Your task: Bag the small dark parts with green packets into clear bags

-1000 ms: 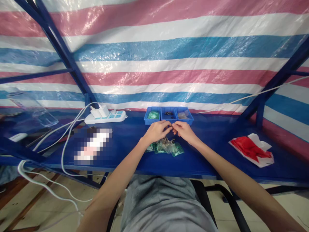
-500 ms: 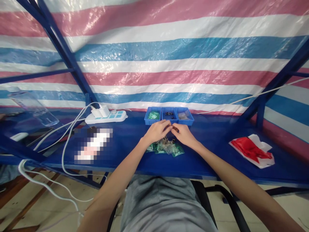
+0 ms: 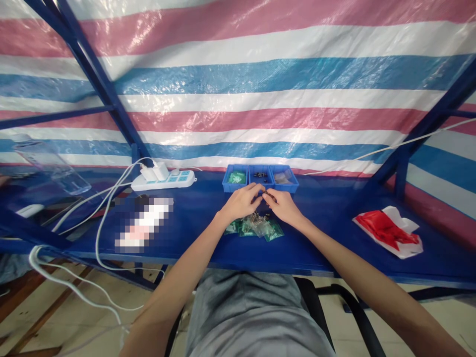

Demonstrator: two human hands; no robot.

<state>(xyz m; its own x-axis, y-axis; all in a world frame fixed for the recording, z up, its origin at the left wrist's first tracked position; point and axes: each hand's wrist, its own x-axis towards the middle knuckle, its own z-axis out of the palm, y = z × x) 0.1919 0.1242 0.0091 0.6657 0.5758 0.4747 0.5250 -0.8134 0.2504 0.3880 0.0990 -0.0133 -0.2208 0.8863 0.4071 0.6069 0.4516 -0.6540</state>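
My left hand and my right hand meet fingertip to fingertip just in front of the blue bins. A small dark piece shows between the fingers of my right hand; its kind is too small to tell. The fingers of my left hand are curled close against it, and what they grip is hidden. Below the hands lies a pile of small green and clear packets with metallic bits among them. Behind stand three joined blue bins: the left bin holds green packets, the middle one dark parts, the right one clear bags.
On the blue table, a white power strip with plugs and cables stands at the left. A clear bottle leans farther left. A red and white plastic bag lies at the right. Blue frame bars rise at both sides.
My right fingers have shifted slightly, and the small dark piece between them shows more. My left hand stays almost in place.
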